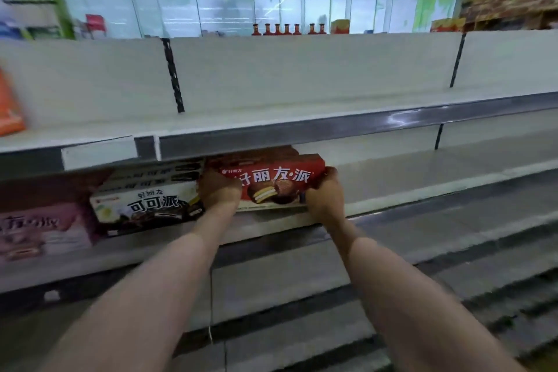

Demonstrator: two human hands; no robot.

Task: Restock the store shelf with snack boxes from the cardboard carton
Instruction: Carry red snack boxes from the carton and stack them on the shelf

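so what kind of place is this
Most likely a grocery or convenience store aisle. Long tiered white shelves with a price-tag rail run across the view, packaged snack boxes such as the white cocoa pie box face outward, and both hands hold a red pie box at the shelf.

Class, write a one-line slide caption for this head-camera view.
Both hands, left and right, set a red snack box on the shelf beside white boxes.

Single head cam, wide-angle, looks forward and slightly down at white store shelf (pixel 392 178) from arm's length. Forearms enter from bottom edge. Strong edge distortion and blur. No second view, so no overlap.
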